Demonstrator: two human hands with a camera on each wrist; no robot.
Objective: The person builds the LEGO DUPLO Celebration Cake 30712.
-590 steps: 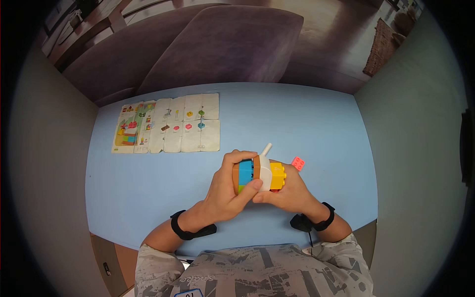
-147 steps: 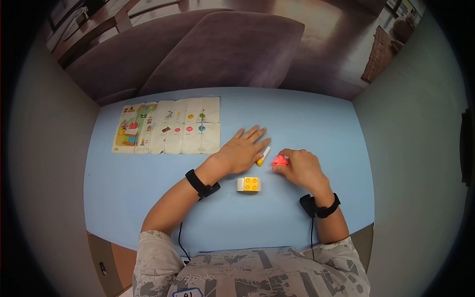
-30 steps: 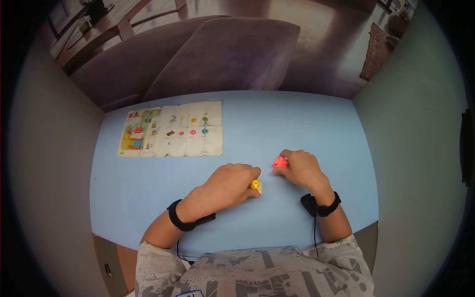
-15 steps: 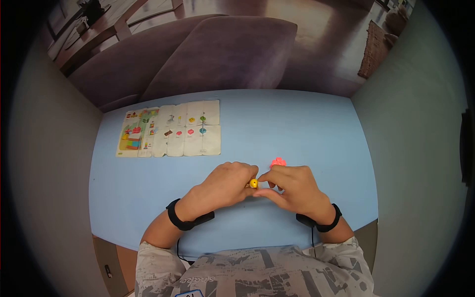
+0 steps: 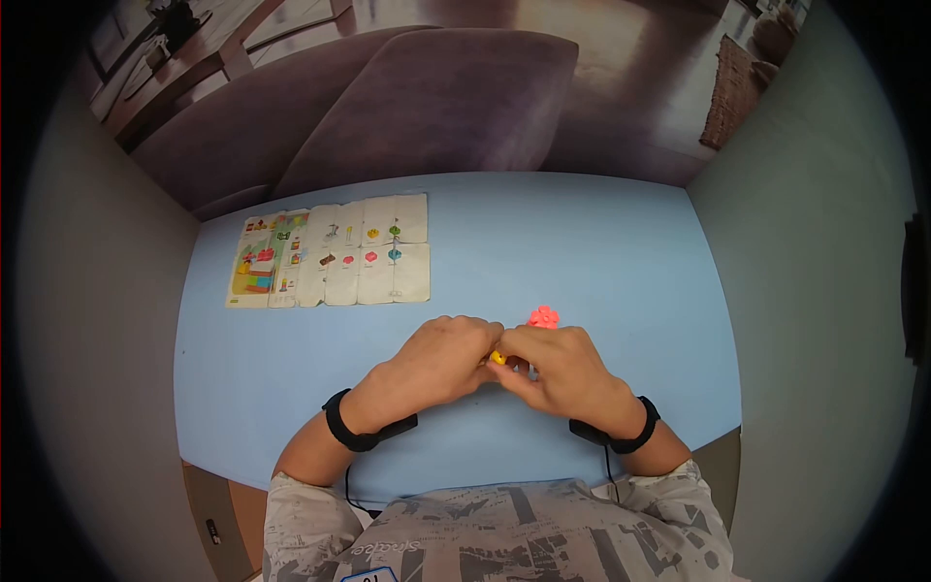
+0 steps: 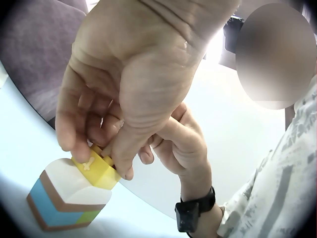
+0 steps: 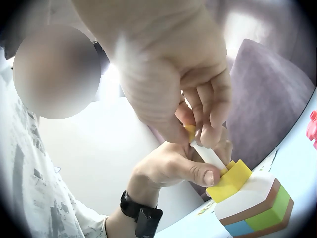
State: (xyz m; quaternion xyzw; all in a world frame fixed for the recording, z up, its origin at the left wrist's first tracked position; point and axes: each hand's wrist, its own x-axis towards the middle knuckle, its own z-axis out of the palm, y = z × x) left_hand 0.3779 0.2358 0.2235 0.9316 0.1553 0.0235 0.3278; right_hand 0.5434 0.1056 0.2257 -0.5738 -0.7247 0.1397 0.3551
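Between the hands stands a toy brick stack: brown layers with blue and green between, a white rounded brick (image 6: 67, 183), and a yellow brick (image 7: 237, 181) uppermost. My left hand (image 5: 432, 359) pinches the yellow brick between thumb and fingers. A white candle stick (image 7: 209, 156) with a yellow tip (image 5: 497, 357) rises from the studs of that brick. Near its top, my right hand (image 5: 567, 371) pinches the candle with thumb and fingers. Just beyond the right hand lies a pink flower-shaped brick (image 5: 545, 316). From above, the hands hide nearly all of the stack.
A creased picture sheet (image 5: 330, 250) lies flat at the back left of the light blue table (image 5: 543, 233). Grey side panels (image 5: 815, 242) stand left and right. Each wrist wears a black strap, with cables running toward the body.
The right hand has let go of the pink flower-shaped brick, moved left and taken the candle's top. The left hand has stayed nearly still at the stack over the last second.
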